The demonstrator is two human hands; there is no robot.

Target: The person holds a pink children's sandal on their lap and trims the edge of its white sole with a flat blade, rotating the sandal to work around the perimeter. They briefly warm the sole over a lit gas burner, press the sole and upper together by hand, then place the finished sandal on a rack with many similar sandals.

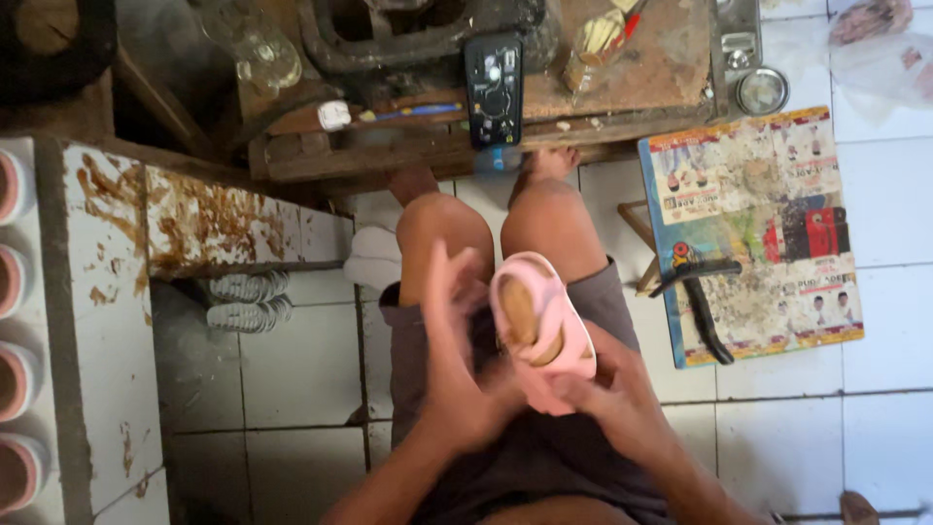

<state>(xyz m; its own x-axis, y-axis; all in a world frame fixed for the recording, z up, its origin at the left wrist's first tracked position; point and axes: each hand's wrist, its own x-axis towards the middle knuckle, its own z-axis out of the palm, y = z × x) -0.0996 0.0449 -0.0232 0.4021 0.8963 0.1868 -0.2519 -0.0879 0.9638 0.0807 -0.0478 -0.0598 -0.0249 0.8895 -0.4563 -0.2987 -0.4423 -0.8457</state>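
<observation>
Resting over the lap, betw. the two bare knees, is a small pink rubber shoe sole w/ a tan insole patch point(540, 326), tilted w/ its tan face up. Right hand point(601, 389) grips it from below at the near end, fingers closed round the edge. Left hand point(457, 331) is open, fingers spread & blurred, palm just beside the sole's left edge; can't tell if it's touching.

To do this well, I'd judge: keep the right-hand grip low on the edge so the tan face stays clear, hold the sole steady against the thigh, & press w/ the flat of the left hand rather than fingertips.

Counts, going outward: 1 pink sole in hand. 2 hands. 1 dark grey pair of shorts point(544, 457) under it. 1 black-handled tool point(702, 301) lying on 1 stained printed board w/ blue border point(777, 194), right of the knees on the white tiled floor point(875, 408). Ahead, 1 black phone point(494, 87) on the worn wooden tabletop point(661, 68), plus 1 round metal tin point(762, 90) at its right end. Left: 2 stacks of white ribbed soles point(248, 299) under a stained white ledge, & 4 pink-rimmed round pieces point(12, 379) along the left frame edge.
</observation>
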